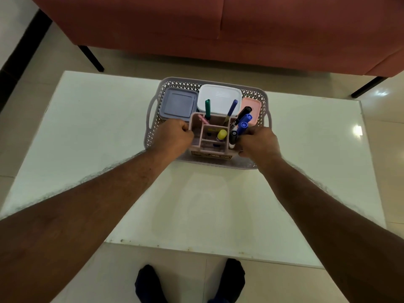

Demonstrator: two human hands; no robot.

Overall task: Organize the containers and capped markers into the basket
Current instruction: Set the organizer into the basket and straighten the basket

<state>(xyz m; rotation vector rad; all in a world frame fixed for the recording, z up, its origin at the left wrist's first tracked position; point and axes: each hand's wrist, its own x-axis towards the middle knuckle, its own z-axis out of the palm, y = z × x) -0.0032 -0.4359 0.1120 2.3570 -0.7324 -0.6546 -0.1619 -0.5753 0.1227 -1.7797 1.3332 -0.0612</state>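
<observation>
No legible txt anywhere.

Three lidded containers (219,98) and capped markers (240,122) inside grey basket (260,99)

Left hand (172,136) and right hand (259,142) covered organizer (211,136) sides; front label unreadable, perhaps too small.

A white worktop (87,132) is seen mid-frame; a perforated grey basket (153,132) is set upon its upper centre.
</observation>
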